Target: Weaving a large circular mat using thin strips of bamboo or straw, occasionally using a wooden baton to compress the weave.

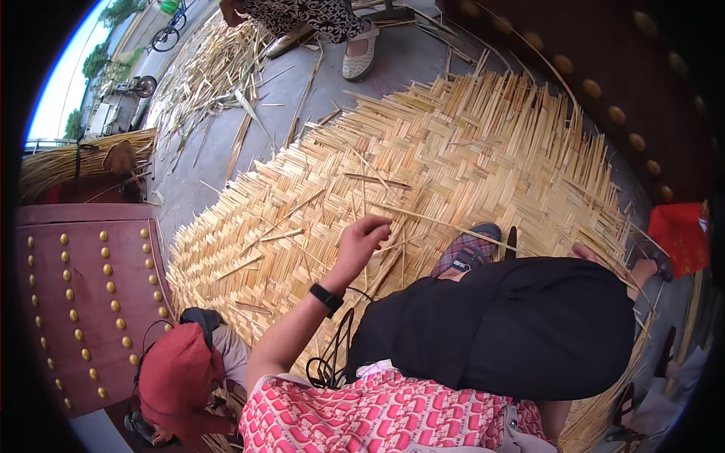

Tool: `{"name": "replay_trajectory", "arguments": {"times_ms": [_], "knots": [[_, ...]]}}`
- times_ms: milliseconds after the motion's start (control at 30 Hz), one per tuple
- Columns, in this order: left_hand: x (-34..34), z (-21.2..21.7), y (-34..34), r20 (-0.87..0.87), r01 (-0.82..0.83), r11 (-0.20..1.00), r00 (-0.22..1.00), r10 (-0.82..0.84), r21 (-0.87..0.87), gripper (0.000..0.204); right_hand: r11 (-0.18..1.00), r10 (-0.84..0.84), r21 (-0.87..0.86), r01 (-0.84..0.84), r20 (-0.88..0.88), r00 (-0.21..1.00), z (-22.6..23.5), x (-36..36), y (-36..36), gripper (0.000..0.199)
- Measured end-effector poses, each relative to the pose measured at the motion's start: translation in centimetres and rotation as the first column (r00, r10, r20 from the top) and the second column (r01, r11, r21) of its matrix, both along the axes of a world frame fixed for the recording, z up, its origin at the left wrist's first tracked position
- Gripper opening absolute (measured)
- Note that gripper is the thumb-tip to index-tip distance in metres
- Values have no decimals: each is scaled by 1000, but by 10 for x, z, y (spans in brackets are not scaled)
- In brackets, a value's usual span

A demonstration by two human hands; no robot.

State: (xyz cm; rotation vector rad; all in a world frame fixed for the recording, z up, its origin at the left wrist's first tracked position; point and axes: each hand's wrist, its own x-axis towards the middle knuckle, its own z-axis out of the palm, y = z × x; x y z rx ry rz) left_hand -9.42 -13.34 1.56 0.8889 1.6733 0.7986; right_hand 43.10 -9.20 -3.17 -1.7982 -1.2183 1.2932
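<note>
Straw-coloured strips (491,106) form the broad woven mat (483,174) on the grey floor (411,57). Above it, the left hand (366,238) hangs loose, fingers bent; the right hand's (584,253) grip, mostly hidden beyond the black-clothed leg (544,325), cannot be told. Any contents of the bright red, flat-sided object (674,240) are hidden.

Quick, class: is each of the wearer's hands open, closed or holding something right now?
Left hand: partly open, fingers loosely curled, nothing visibly held.
Right hand: mostly hidden behind the black-clothed leg; its grip cannot be told.
</note>
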Motion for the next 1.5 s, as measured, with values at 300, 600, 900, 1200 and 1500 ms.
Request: {"name": "replay_trajectory", "arguments": {"times_ms": [300,600,900,1200,1500], "knots": [[-73,-92,138,-197,-268,960,948,248,-79,25,934,342,-5,-358,302,890,57,-85,7,26],[109,22,113,548,263,958,787,-283,116,7,949,233,232,-214,-58,971,89,-163,35,33],[217,66,208,387,598,752,647,-657,277,10,994,-44,69,80,-416,908,60,-125,21,12],[298,14,193,495,541,808,649,-578,234,13,917,-386,126,378,38,922,75,-90,21,2],[269,-26,171,627,503,832,576,-524,233,14,951,-256,120,285,-209,944,41,-105,42,4]]}}
